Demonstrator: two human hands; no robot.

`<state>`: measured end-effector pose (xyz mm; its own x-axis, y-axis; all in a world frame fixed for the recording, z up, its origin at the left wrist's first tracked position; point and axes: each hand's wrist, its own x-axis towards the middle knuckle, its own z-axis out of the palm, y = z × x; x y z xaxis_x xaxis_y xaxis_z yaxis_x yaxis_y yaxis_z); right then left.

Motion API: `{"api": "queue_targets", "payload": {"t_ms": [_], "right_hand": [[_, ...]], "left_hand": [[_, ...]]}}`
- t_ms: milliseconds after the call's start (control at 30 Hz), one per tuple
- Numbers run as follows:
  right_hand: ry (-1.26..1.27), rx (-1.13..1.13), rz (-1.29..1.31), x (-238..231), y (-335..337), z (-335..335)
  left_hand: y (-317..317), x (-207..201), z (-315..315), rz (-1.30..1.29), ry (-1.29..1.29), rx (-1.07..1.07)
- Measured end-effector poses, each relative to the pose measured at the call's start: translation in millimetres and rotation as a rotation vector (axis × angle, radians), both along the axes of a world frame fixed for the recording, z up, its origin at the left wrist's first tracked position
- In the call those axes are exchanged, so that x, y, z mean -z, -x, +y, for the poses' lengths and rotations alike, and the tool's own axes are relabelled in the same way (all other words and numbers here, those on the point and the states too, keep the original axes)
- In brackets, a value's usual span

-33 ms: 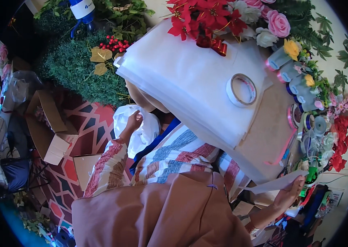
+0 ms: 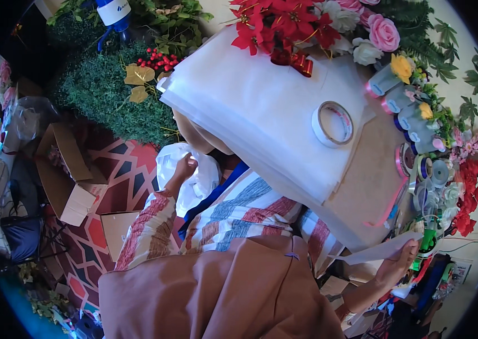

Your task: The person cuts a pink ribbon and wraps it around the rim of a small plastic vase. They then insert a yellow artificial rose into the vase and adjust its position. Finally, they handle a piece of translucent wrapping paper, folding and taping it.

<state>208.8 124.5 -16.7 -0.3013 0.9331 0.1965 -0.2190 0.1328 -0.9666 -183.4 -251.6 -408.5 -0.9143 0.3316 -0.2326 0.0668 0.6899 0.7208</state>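
Observation:
My left hand (image 2: 184, 168) is closed at the opening of a white plastic bag (image 2: 196, 189), beside my lap and below the table's left edge. Out to the right, my right hand (image 2: 398, 266) pinches a thin, pale translucent strip (image 2: 375, 254) that reaches toward the table's near corner. A stack of white translucent sheets (image 2: 250, 107) covers much of the table. On the stack lies a wide roll of tape (image 2: 321, 133), apart from both hands. What the bag contains is hidden.
Red artificial poinsettias (image 2: 281, 25) stand at the table's back. Small potted flowers (image 2: 388, 79) and ribbon spools (image 2: 405, 160) line its right side. Left of me, an open cardboard box (image 2: 61, 158) sits on the patterned floor, near bushy artificial greenery (image 2: 114, 101).

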Motion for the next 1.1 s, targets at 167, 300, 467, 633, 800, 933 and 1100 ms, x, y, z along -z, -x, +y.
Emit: {"api": "queue_targets", "payload": {"t_ms": [167, 300, 467, 633, 800, 933, 1100], "right_hand": [[0.042, -0.081, -0.010, 4, 29, -9], [0.025, -0.117, -0.024, 7, 26, -11], [0.026, -0.074, -0.024, 4, 30, -16], [0.023, -0.053, -0.021, 1, 29, -18], [0.057, -0.036, -0.028, 1, 30, -16], [0.063, -0.053, -0.022, 2, 33, -16], [0.074, -0.029, -0.016, 7, 31, -12]], "left_hand": [[-45, 80, -22, -0.008, 0.326, 0.165], [-78, 99, -19, -0.089, 0.483, 0.370], [-99, 114, -29, 0.191, 0.436, 0.101], [-77, 86, -32, 0.119, 0.403, -0.160], [-81, 46, -71, 0.193, 0.271, -0.199], [-89, 57, -99, 0.202, 0.209, -0.213], [-83, 37, -102, 0.057, 0.262, -0.243]]}}
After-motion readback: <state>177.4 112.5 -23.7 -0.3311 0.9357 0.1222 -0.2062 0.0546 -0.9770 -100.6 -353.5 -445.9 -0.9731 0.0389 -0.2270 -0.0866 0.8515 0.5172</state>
